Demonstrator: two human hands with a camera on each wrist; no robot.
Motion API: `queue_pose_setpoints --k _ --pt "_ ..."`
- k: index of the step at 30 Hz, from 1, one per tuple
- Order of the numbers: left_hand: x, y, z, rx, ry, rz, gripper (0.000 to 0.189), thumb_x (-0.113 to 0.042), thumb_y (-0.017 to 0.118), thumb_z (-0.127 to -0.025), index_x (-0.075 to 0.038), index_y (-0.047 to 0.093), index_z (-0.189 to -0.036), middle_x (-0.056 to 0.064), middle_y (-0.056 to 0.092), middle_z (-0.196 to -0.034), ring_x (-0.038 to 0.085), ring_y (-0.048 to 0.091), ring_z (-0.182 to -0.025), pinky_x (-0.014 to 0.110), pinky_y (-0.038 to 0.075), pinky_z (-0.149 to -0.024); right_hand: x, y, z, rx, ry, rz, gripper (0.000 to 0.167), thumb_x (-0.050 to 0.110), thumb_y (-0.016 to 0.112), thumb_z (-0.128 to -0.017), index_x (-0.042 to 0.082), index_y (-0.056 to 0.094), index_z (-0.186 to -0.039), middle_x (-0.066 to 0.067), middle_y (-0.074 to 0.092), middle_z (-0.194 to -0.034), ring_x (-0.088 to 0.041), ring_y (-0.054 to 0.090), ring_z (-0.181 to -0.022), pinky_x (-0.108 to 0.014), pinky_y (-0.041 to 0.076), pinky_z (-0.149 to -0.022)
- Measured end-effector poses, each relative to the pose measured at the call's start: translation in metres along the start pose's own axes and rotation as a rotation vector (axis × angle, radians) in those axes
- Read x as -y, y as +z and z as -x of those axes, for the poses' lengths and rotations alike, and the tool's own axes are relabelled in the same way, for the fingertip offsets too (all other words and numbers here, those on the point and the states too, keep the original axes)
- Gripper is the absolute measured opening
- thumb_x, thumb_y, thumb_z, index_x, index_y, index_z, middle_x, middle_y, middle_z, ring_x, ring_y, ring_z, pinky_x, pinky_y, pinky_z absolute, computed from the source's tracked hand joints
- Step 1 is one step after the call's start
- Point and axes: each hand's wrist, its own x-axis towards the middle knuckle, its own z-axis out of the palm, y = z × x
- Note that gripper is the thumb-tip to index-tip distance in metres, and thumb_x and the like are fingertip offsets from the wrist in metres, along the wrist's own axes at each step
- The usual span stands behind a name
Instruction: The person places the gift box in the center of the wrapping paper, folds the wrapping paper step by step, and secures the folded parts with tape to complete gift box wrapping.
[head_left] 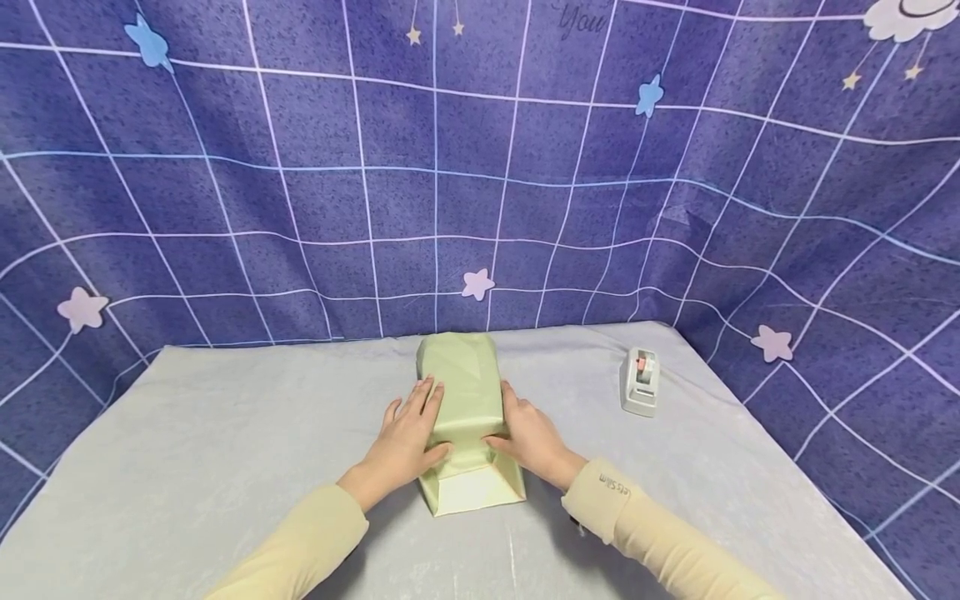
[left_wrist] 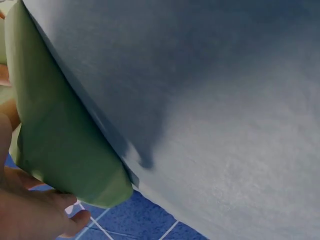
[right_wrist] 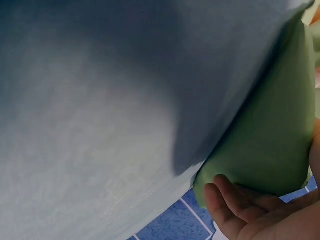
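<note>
A box-shaped parcel in pale green wrapping paper [head_left: 461, 379] lies on the grey cloth-covered table. Its near end has paper folded inward at the sides, with a flap [head_left: 474, 490] spread out toward me. My left hand [head_left: 405, 437] lies along the parcel's left side, fingers extended and thumb at the near fold. On the opposite side, my right hand [head_left: 534, 437] rests its fingers against the paper, with its thumb at the near fold too. Both wrist views show the parcel's green side [left_wrist: 65, 145] with fingers beside it; part of each hand is cut off.
To the right of the parcel stands a small white tape dispenser [head_left: 641, 383] with a reddish part inside. A blue curtain [head_left: 390, 200] with a grid and stars hangs behind the table [head_left: 225, 450] and along its right side.
</note>
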Motion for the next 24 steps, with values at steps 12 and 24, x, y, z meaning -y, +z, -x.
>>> queue_pose_setpoints --k 12,24 --pt "-0.004 0.0 0.001 -0.031 0.021 -0.073 0.092 -0.029 0.081 -0.067 0.003 0.033 -0.138 0.023 0.028 -0.145 0.037 0.03 -0.133 0.055 0.027 -0.103 0.004 0.0 0.0 0.038 0.083 -0.007 0.091 0.029 0.077 -0.072 -0.007 0.026 -0.138 -0.026 0.062 -0.103 -0.033 0.063 -0.089 -0.042 0.052 -0.073" --pt "-0.001 0.005 0.001 -0.048 0.027 -0.122 0.095 -0.033 0.081 -0.065 0.001 0.032 -0.139 0.022 0.028 -0.146 0.036 0.032 -0.132 0.054 0.028 -0.103 0.005 -0.013 0.007 0.112 0.136 -0.078 0.083 0.024 0.072 -0.077 -0.009 0.026 -0.137 -0.027 0.064 -0.095 -0.031 0.064 -0.078 -0.038 0.052 -0.065"
